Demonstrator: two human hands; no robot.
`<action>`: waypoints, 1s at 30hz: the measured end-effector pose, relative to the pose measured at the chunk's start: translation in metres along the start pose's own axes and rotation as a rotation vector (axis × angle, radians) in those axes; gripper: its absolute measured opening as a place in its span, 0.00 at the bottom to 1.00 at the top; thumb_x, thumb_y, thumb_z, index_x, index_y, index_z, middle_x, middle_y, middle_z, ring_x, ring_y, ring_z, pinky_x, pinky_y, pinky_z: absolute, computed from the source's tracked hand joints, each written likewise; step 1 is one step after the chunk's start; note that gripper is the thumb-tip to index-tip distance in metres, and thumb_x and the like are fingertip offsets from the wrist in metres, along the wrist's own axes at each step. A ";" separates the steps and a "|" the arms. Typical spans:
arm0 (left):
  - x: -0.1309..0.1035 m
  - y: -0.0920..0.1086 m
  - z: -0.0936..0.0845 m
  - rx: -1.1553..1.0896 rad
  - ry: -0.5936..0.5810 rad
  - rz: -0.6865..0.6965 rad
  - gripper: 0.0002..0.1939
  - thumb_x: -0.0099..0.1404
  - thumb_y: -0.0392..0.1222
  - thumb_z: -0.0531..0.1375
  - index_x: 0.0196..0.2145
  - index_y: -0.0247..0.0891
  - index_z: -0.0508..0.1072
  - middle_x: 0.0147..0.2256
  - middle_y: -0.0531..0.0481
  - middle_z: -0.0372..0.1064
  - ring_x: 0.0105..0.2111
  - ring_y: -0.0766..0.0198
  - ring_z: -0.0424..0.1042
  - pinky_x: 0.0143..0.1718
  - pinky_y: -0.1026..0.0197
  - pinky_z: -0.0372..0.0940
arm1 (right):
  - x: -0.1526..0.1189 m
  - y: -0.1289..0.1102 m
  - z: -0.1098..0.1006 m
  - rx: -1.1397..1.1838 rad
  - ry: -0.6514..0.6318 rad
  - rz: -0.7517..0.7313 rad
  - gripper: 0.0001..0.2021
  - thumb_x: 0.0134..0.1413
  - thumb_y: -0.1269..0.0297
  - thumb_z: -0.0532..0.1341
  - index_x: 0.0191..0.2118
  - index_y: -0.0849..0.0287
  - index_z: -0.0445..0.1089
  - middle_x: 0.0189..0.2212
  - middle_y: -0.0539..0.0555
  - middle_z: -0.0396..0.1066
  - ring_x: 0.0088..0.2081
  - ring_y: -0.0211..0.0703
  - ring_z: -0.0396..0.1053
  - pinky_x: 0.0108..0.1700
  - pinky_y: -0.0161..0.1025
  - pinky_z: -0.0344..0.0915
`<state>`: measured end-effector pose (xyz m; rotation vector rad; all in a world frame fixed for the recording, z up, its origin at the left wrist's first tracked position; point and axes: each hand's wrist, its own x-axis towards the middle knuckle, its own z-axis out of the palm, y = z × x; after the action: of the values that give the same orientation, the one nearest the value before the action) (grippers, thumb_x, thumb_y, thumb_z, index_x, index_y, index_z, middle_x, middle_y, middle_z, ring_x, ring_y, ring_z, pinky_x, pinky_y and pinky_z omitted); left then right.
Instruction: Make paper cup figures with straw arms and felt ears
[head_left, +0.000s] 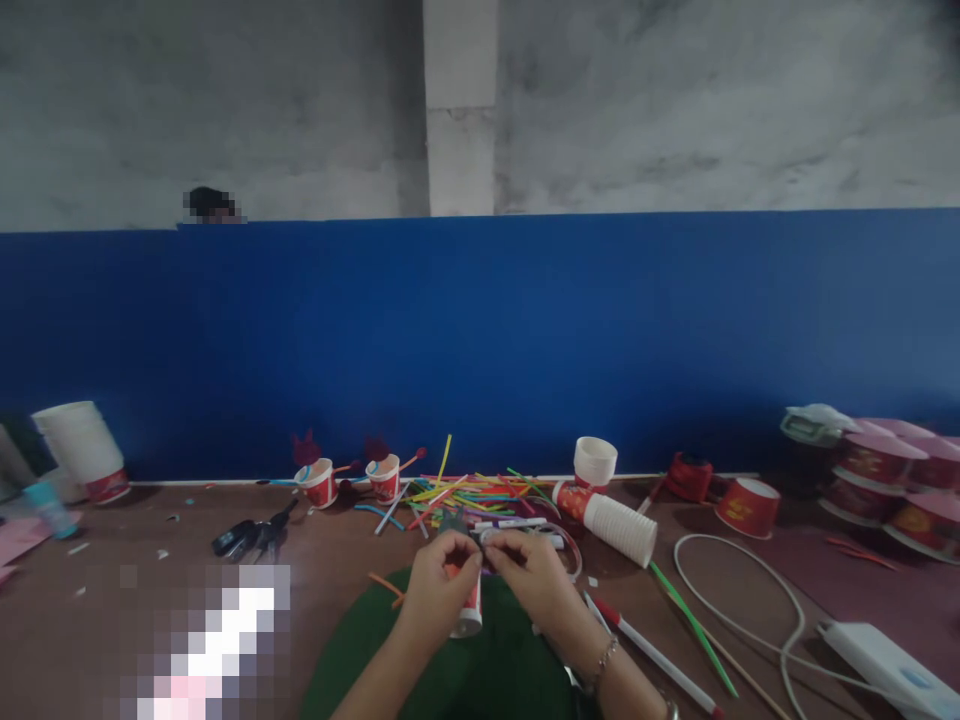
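Observation:
My left hand [450, 580] is closed around a small red-and-white paper cup [469, 615], which hangs tilted below its fingers. Thumb and forefinger of my right hand [525, 570] pinch close beside it, at a small dark piece [477, 537] between the two hands. What exactly each fingertip grips is too small to tell. Behind the hands lies a pile of coloured sticks [472, 495]. Two decorated cups, a left one [321, 487] and a right one [385, 480], stand upright at the back with thin coloured arms sticking out.
Black-handled scissors [259, 535] lie to the left. A stack of cups [619, 525] rests on its side at right, near an overturned red cup [748, 508]. A white cable [795, 610] loops by a white power strip [885, 660]. A blue partition [480, 340] stands behind; a person's head shows above it.

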<state>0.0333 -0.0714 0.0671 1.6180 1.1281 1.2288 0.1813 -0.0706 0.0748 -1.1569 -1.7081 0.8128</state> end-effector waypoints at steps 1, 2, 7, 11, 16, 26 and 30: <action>0.000 0.002 -0.001 0.002 -0.004 0.001 0.04 0.54 0.38 0.56 0.24 0.37 0.68 0.18 0.56 0.63 0.20 0.67 0.63 0.25 0.65 0.59 | 0.000 -0.001 -0.001 0.007 -0.011 0.000 0.10 0.51 0.64 0.57 0.29 0.62 0.75 0.27 0.54 0.75 0.31 0.45 0.70 0.33 0.36 0.63; 0.000 0.003 -0.001 0.005 -0.007 0.002 0.04 0.54 0.38 0.56 0.24 0.37 0.68 0.18 0.56 0.63 0.20 0.67 0.63 0.25 0.65 0.60 | 0.000 -0.003 -0.003 0.012 -0.022 0.000 0.10 0.51 0.64 0.57 0.29 0.62 0.75 0.26 0.54 0.75 0.31 0.44 0.70 0.33 0.36 0.63; 0.000 0.005 -0.004 -0.007 -0.040 -0.020 0.03 0.53 0.37 0.56 0.24 0.36 0.69 0.19 0.56 0.64 0.21 0.67 0.63 0.26 0.66 0.59 | 0.001 -0.007 -0.007 0.020 -0.053 0.006 0.10 0.50 0.64 0.58 0.28 0.62 0.76 0.27 0.54 0.75 0.32 0.44 0.70 0.35 0.36 0.63; 0.001 0.002 -0.004 -0.024 -0.060 -0.016 0.03 0.53 0.36 0.57 0.24 0.36 0.69 0.20 0.55 0.64 0.22 0.67 0.63 0.26 0.66 0.59 | 0.002 -0.003 -0.007 0.023 -0.074 0.011 0.10 0.49 0.64 0.58 0.28 0.61 0.76 0.27 0.54 0.76 0.31 0.44 0.70 0.35 0.37 0.64; 0.001 0.003 -0.003 -0.024 -0.070 -0.024 0.04 0.54 0.37 0.57 0.24 0.36 0.69 0.20 0.55 0.63 0.22 0.67 0.62 0.26 0.66 0.59 | 0.002 0.001 -0.008 0.004 -0.056 -0.010 0.09 0.49 0.65 0.58 0.27 0.61 0.75 0.27 0.54 0.75 0.31 0.44 0.70 0.35 0.36 0.64; -0.001 0.012 -0.003 0.045 -0.081 -0.007 0.04 0.51 0.37 0.55 0.23 0.36 0.70 0.21 0.54 0.65 0.25 0.66 0.63 0.29 0.65 0.58 | -0.001 -0.006 -0.011 -0.066 -0.062 -0.010 0.09 0.47 0.69 0.57 0.26 0.61 0.76 0.23 0.51 0.74 0.28 0.41 0.69 0.30 0.33 0.62; -0.002 0.013 -0.004 0.019 -0.092 -0.023 0.04 0.51 0.38 0.56 0.23 0.36 0.70 0.22 0.53 0.65 0.25 0.65 0.63 0.29 0.65 0.59 | 0.000 -0.006 -0.012 -0.036 -0.085 0.000 0.09 0.46 0.68 0.58 0.25 0.61 0.76 0.23 0.51 0.74 0.28 0.41 0.68 0.30 0.33 0.62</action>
<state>0.0320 -0.0765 0.0802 1.6544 1.1002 1.1208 0.1907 -0.0726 0.0847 -1.1613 -1.7986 0.8449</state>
